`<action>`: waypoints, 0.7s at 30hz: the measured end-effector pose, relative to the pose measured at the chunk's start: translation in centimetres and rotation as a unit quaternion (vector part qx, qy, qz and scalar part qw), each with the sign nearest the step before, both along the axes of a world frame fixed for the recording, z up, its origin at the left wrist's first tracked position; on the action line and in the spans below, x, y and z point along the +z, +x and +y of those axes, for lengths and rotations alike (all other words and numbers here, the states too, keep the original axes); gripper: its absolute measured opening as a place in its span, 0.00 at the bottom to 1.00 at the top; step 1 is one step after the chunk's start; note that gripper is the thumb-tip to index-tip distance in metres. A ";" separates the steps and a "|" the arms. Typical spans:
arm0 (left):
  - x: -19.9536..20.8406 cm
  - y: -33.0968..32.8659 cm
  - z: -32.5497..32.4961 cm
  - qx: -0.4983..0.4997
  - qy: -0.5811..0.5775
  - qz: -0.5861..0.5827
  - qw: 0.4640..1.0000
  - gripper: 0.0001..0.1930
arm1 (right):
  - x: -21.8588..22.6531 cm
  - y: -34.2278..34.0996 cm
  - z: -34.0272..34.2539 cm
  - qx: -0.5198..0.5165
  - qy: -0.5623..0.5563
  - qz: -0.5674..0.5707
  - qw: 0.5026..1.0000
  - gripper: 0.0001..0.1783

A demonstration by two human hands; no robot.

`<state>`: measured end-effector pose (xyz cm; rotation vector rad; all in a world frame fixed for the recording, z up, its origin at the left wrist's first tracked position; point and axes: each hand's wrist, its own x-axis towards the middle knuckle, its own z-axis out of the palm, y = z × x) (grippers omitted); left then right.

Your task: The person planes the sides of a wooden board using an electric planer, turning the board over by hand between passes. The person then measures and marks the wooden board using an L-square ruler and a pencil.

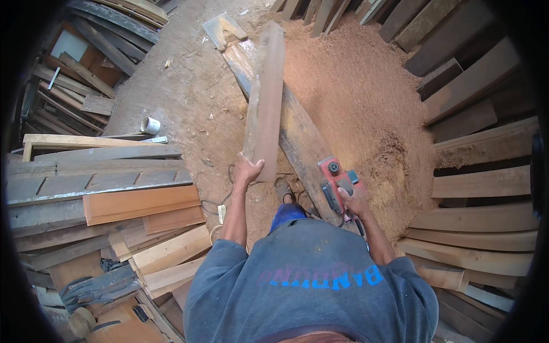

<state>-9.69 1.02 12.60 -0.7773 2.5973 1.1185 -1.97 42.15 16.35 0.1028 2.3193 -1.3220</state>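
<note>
My left hand (250, 169) grips the near end of a long wooden board (267, 103), thumb on its upper face. The board is raised and slants away from me, its far end blurred, crossing over a long plank workbench (303, 134). Near the bench's close end, my right hand (353, 200) is closed around the handle of a red and black electric hand planer (337, 174). The planer rests on or just above the bench surface; I cannot tell which. At the bench's far end is a notched wooden stop (224, 30).
Reddish shavings (354, 97) cover the floor right of the bench. Stacked planks (480, 183) line the right side. More timber (143, 206) is piled at left, near a white bucket (150, 125). A dark cord (220, 201) lies by my left forearm.
</note>
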 end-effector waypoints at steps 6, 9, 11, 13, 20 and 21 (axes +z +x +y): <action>4.1 2.0 0.0 -0.118 -0.260 -0.004 0.958 0.45 | -1.2 -0.3 1.1 0.018 -0.027 -0.012 0.999 0.32; 4.3 1.6 -0.2 -0.124 -0.254 -0.043 0.958 0.45 | -1.6 -0.1 1.0 -0.009 0.001 0.008 1.000 0.33; 4.5 0.8 -1.2 -0.135 -0.252 -0.058 0.956 0.45 | -1.5 0.0 0.8 -0.010 0.001 0.047 0.999 0.31; 5.5 -0.4 -2.7 -0.212 0.009 -0.116 0.970 0.44 | -1.5 0.1 0.9 -0.017 -0.024 0.035 0.999 0.31; -2.5 2.3 -3.8 0.059 0.483 -0.149 0.861 0.43 | -0.7 -0.5 0.6 0.001 -0.036 -0.012 0.999 0.30; -2.9 2.4 -3.2 0.039 0.496 -0.104 0.861 0.42 | -0.8 -0.4 0.6 0.001 -0.033 -0.012 0.999 0.30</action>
